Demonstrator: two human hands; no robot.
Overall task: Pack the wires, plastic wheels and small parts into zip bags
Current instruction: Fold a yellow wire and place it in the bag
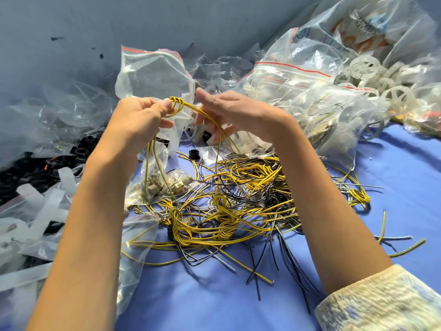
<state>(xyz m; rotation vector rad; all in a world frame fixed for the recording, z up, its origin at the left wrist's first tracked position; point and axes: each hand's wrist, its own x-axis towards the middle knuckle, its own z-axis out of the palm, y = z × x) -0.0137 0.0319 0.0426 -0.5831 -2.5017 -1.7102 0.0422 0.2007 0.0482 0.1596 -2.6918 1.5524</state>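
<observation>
Blue cloth [214, 295] carries countless clear zip bags [298, 75], one with unreadable print, white plastic wheels [398, 96] and tangled wires [238, 187]. Above them, left hand [138, 120] pinches a coiled yellow wire [176, 105]; right hand [233, 111] has its grip curled round its strands.

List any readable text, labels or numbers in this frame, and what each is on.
large plastic bag, top right: dark print lines and big orange characters, too blurred and creased to read.
zip bags: red seal stripes only, no text.
Nothing else shows any lettering.
</observation>
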